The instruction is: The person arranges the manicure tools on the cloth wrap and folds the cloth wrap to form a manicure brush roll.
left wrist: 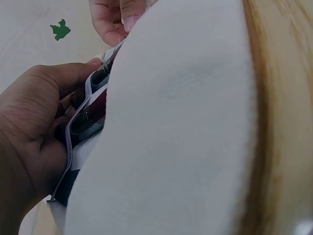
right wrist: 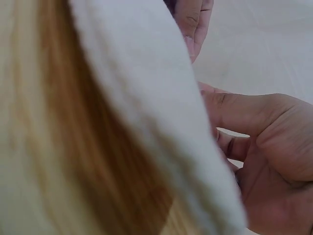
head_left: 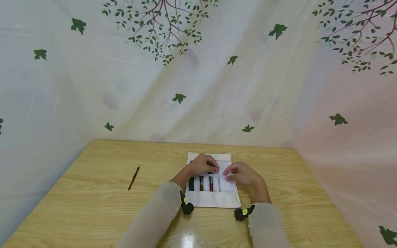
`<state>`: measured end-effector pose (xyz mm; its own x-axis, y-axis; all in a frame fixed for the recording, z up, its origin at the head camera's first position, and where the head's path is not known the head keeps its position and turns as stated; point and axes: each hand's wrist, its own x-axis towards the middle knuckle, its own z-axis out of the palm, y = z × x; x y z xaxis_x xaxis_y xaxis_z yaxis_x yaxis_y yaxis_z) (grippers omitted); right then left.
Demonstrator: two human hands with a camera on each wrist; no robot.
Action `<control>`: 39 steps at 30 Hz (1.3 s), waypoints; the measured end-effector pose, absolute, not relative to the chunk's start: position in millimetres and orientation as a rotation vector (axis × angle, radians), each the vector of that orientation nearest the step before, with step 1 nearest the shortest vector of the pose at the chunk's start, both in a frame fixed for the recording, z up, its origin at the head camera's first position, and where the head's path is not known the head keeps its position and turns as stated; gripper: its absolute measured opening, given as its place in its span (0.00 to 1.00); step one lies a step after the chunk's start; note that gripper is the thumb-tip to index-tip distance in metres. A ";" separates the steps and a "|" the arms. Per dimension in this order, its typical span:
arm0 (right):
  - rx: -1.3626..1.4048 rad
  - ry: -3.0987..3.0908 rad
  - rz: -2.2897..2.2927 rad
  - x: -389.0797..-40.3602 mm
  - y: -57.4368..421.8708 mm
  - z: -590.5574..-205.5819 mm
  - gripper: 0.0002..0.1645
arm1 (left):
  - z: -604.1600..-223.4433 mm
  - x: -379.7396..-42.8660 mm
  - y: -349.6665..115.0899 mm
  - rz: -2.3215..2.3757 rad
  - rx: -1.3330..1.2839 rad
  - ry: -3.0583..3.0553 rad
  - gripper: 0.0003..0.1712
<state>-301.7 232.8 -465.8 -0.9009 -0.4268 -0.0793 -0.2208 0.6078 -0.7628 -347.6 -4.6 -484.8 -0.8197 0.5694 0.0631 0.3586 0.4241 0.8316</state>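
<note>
A white fabric tool case [head_left: 214, 199] lies unfolded on the table, with a pocket flap along its near edge. In it stand two dark red handles [head_left: 201, 184] with metallic collars, a black item [head_left: 191, 184] and a thin rod [head_left: 219, 185]. An elastic band [left wrist: 68, 142] runs across them. My left hand [head_left: 203, 164] reaches over the case and pinches the band near the rod. My right hand [head_left: 243, 173] meets it from the right, thumb and forefinger pinching at the band. The flap hides some fingertips in the right wrist view.
A slim brown pen-like tool [head_left: 134, 177] with a pointed tip lies on the wooden table [head_left: 102, 206], left of the case. A pale curtain [head_left: 198, 113] printed with leaves hangs behind the table and at its sides.
</note>
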 end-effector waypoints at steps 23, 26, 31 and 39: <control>-0.652 2.454 -1.299 -302.9 238.8 -468.3 0.02 | -481.9 -347.2 -3.7 1.331 0.807 2.459 0.02; -0.641 2.454 -1.300 -303.3 239.2 -468.7 0.01 | -478.5 -346.3 -2.9 1.329 0.770 2.460 0.03; -0.619 2.440 -1.310 -304.4 239.4 -470.8 0.03 | -473.0 -347.1 -3.1 1.355 0.680 2.450 0.05; -0.599 2.440 -1.313 -303.3 238.6 -471.6 0.03 | -458.8 -352.1 -28.2 1.437 0.662 2.486 0.09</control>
<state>-303.3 238.6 -471.6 -0.8662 -0.4950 -0.0689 -0.2154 0.4940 -0.8423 -352.1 -28.2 -458.8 -0.8811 0.4698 0.0541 0.2813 0.4287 0.8586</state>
